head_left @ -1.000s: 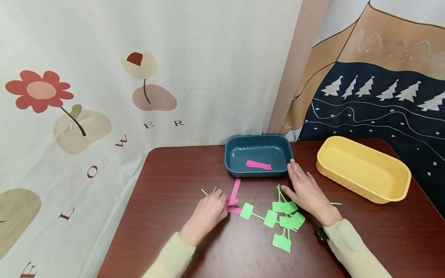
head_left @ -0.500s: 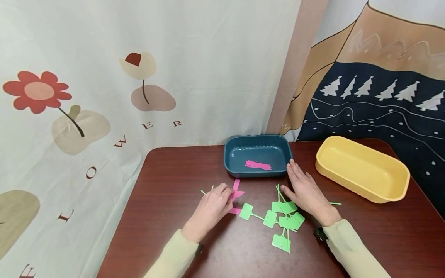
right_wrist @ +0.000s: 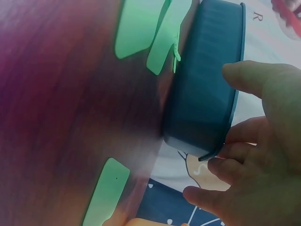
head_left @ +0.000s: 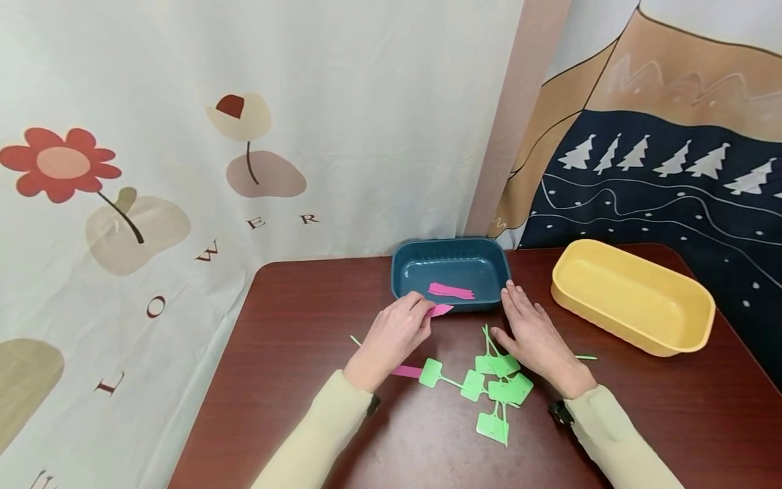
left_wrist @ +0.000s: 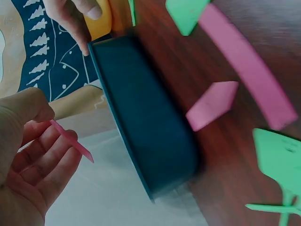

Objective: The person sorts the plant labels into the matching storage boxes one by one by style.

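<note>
My left hand (head_left: 394,333) pinches a pink plant label (head_left: 438,310) at the front rim of the blue bin (head_left: 421,268). In the left wrist view that label (left_wrist: 73,141) shows edge-on between thumb and fingers, above the bin. Several pink labels (head_left: 451,291) lie stacked inside it. My right hand (head_left: 540,339) has its fingers extended at the bin's right end, seemingly touching it. Another pink label (head_left: 407,371) lies on the table, partly behind my left wrist; the left wrist view also shows a shorter-looking pink piece (left_wrist: 214,106). Several green T-shaped plant labels (head_left: 506,388) lie overlapped between my hands.
A yellow bin (head_left: 635,299) stands at the table's right. One green stem (head_left: 586,357) pokes out beyond my right hand, another (head_left: 356,340) beyond my left. The brown table (head_left: 293,326) meets a printed curtain (head_left: 366,136) at the back.
My left hand has lifted a pink label off the table and carried it forward and right to the blue bin's front rim. The right hand stays at the bin's end.
</note>
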`<state>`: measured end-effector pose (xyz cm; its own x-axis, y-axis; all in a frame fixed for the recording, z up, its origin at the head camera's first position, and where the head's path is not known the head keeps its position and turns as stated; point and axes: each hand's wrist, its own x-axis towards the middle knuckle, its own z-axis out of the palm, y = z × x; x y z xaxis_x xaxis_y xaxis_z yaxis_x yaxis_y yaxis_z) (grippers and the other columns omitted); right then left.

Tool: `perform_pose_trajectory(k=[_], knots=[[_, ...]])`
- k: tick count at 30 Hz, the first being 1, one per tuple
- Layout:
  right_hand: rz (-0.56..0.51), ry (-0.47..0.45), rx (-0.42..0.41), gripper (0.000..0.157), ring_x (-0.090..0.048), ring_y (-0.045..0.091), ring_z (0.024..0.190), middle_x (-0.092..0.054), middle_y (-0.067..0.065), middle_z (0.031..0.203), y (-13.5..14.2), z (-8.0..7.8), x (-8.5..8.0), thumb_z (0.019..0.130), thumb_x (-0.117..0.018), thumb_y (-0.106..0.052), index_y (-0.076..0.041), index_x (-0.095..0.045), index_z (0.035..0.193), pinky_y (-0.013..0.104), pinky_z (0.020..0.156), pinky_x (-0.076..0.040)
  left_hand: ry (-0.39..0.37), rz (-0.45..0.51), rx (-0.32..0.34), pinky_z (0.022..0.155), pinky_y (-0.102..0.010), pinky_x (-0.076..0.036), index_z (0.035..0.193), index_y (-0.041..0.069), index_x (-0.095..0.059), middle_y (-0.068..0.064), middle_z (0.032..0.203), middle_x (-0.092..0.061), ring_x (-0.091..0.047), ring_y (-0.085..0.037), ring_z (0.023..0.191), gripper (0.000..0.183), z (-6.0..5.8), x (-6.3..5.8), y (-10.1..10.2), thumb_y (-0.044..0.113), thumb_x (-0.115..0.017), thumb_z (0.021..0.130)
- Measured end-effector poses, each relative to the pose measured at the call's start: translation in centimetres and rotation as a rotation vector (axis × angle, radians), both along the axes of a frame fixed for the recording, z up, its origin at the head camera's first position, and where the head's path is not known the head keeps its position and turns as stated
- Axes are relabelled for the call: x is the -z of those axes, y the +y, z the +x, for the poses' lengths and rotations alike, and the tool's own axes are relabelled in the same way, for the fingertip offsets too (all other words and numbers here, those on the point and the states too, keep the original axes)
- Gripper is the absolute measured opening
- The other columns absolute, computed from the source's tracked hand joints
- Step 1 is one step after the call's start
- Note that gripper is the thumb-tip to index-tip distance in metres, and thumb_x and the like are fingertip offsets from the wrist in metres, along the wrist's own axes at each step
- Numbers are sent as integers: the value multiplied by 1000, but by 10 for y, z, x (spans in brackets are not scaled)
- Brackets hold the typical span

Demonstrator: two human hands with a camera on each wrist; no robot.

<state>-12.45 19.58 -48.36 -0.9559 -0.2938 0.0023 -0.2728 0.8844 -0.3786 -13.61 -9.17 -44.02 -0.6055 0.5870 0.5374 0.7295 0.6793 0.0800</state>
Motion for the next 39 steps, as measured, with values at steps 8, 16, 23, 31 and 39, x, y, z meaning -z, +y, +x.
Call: perform_pose_trajectory(k=[8,16,23,31,39], knots=[[-1,1,-1,84,-16,44,155,-15,24,169,-1,-1,1,100,-68,-35,8,-25,159,67,118,-22,-28,-37,10,77,-26,-59,108,4,-74,-6,98,-66,-64,-16,85,21,-24,-5,21,8,-78,88],[-13,6,-4,84,-18,44,155,-16,24,169,-2,-1,1,100,-68,-36,7,-27,159,67,117,-24,-153,-54,47,84,-28,-58,114,4,-74,-7,104,-67,-66,-17,91,26,-48,-9,35,12,-81,90],[-21,26,2,82,-20,45,154,-19,24,168,0,-1,1,100,-69,-33,8,-29,158,67,116,-25,-278,-147,-4,84,-29,-59,117,6,-75,-7,104,-67,-67,-18,89,28,-72,-7,44,15,-81,91],[-39,23,-2,80,-20,45,154,-19,25,168,1,0,0,100,-69,-31,9,-29,158,68,116,-25,-394,-241,-64,85,-30,-58,118,8,-76,-7,107,-69,-66,-17,92,25,-96,1,52,16,-78,94],[-32,30,1,81,-20,45,154,-18,25,168,1,0,0,100,-70,-31,9,-29,158,66,117,-25,-440,-339,-49,87,-30,-57,114,9,-78,-6,106,-73,-67,-18,95,18,-110,9,63,15,-70,99]])
